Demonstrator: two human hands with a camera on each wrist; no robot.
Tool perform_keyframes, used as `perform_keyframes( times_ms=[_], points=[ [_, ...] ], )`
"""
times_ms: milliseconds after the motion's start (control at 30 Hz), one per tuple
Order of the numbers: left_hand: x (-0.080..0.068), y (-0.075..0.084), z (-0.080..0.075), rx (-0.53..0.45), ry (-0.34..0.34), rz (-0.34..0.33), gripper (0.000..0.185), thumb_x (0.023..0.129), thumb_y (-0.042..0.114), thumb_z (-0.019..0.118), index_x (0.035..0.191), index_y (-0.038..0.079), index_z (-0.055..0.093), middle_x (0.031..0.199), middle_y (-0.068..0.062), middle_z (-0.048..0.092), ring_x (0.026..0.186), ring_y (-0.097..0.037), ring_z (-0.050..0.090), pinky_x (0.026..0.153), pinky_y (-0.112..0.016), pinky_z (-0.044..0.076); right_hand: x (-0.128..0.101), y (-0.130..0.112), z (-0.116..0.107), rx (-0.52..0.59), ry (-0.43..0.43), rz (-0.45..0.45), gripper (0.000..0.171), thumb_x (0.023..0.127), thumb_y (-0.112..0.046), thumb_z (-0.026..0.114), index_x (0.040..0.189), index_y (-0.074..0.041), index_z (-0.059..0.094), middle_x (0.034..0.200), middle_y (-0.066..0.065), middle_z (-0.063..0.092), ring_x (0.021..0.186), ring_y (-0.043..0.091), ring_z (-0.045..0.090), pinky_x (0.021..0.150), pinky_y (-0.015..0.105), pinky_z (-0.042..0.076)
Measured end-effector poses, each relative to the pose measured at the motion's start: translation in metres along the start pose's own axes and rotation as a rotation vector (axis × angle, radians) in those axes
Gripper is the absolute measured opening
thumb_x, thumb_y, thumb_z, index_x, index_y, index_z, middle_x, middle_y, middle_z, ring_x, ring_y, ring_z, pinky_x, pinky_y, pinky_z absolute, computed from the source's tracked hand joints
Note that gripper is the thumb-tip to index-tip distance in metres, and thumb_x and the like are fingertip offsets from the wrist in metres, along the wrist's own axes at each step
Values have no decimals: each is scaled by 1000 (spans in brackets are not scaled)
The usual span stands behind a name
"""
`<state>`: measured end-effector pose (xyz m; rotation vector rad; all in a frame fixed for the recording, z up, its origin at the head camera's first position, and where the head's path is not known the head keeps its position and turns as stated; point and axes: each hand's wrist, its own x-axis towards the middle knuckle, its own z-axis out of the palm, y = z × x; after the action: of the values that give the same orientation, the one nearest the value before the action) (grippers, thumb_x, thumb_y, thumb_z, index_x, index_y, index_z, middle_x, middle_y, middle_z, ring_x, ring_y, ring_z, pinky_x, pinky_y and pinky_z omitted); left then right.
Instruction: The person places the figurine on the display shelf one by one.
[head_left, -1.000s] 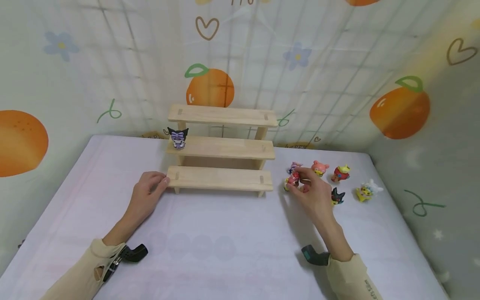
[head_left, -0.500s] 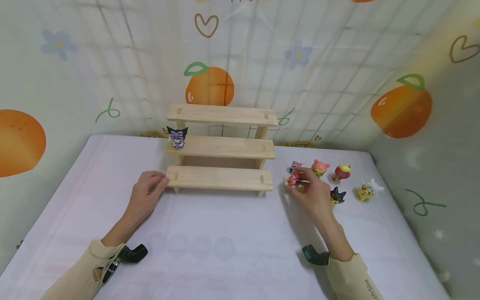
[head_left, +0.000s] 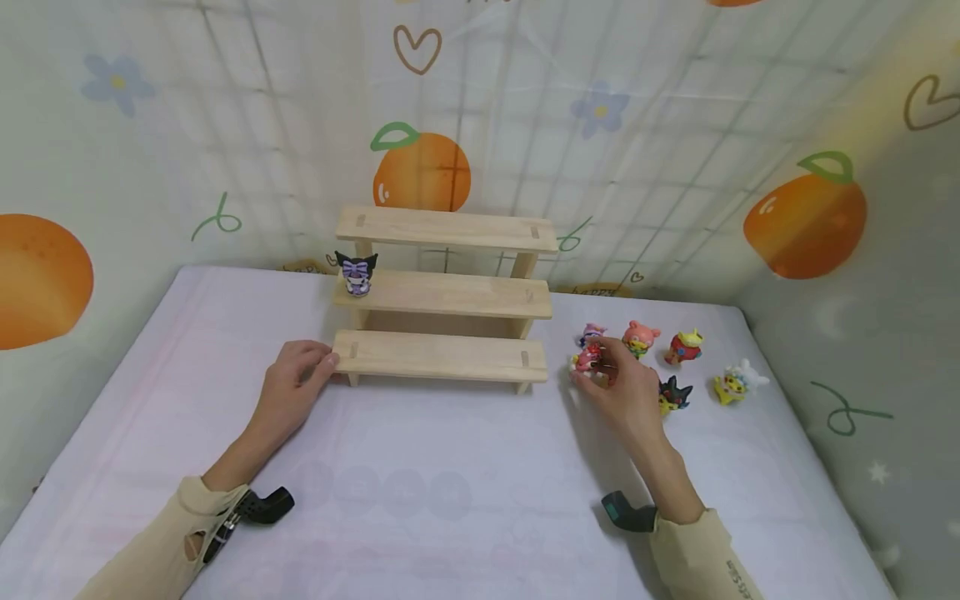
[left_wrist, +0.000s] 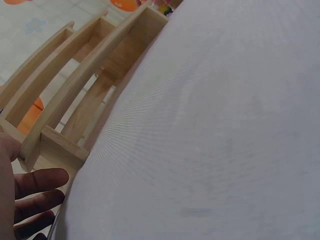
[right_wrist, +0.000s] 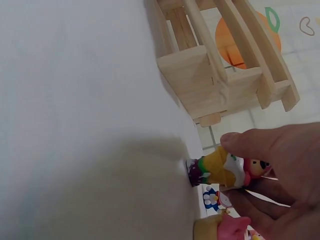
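At a cloth-covered table (head_left: pixel 435 533), a person is pinching a small red-and-yellow figure (right_wrist: pixel 217 167) between the thumb and fingers of the right hand (head_left: pixel 626 387), just right of a three-tiered wooden stand (head_left: pixel 442 357). The left hand (head_left: pixel 296 375) is resting its thumb against the stand's left end, the other fingers lying loose and apart. A black-and-purple figure (head_left: pixel 357 277) is standing at the left of the middle shelf (head_left: pixel 465 296), while more figures (head_left: pixel 684 347) are sitting behind and right of the gripping hand. The step in hand is looking like the grasp itself; whether the figure's base is touching the cloth, this onlooker is not quite making out. The next move is calling, seemingly, for a firm pinch and a path clear of the neighbours.
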<state>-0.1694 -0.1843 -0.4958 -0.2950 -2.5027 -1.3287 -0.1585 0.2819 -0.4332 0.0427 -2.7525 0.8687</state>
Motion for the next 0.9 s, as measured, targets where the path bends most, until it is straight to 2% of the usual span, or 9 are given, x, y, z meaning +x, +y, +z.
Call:
perform_keyframes(
  times_ms=[167, 400, 533, 667, 900],
  points=[
    [1, 2, -1, 0, 9, 0, 29, 106, 22, 63, 92, 0, 77, 120, -20, 67, 123, -37, 56, 106, -55, 40, 4, -3, 1, 5, 31, -25, 57, 89, -16, 86, 138, -2, 61, 121, 21, 74, 105, 37, 73, 86, 45, 52],
    [-1, 5, -2, 6, 2, -6, 29, 107, 21, 62, 96, -2, 77, 120, -21, 67, 124, -38, 56, 106, -57, 40, 2, -9, -3, 46, 146, -67, 57, 84, -13, 90, 133, -2, 65, 113, 20, 77, 101, 36, 75, 82, 51, 55],
    [0, 4, -3, 15, 2, -6, 29, 107, 22, 62, 97, -1, 77, 120, -19, 68, 124, -37, 56, 106, -57, 40, 1, -16, -6, 71, 157, -66, 57, 84, -13, 90, 134, -3, 65, 111, 18, 76, 101, 35, 74, 85, 51, 50],
    [0, 2, -3, 13, 0, -22, 30, 107, 23, 62, 100, -2, 78, 120, -19, 67, 124, -36, 56, 107, -57, 40, 1, -25, -10, 79, 156, -58, 59, 86, -17, 89, 136, -4, 64, 111, 19, 76, 100, 36, 72, 89, 48, 45],
    [1, 0, 0, 10, -14, -30, 30, 107, 23, 62, 103, -3, 78, 121, -19, 67, 125, -37, 56, 107, -56, 40, 1, -39, -15, 73, 219, -121, 58, 84, -17, 90, 135, -4, 65, 105, 18, 78, 95, 35, 75, 80, 39, 42]
  ],
)
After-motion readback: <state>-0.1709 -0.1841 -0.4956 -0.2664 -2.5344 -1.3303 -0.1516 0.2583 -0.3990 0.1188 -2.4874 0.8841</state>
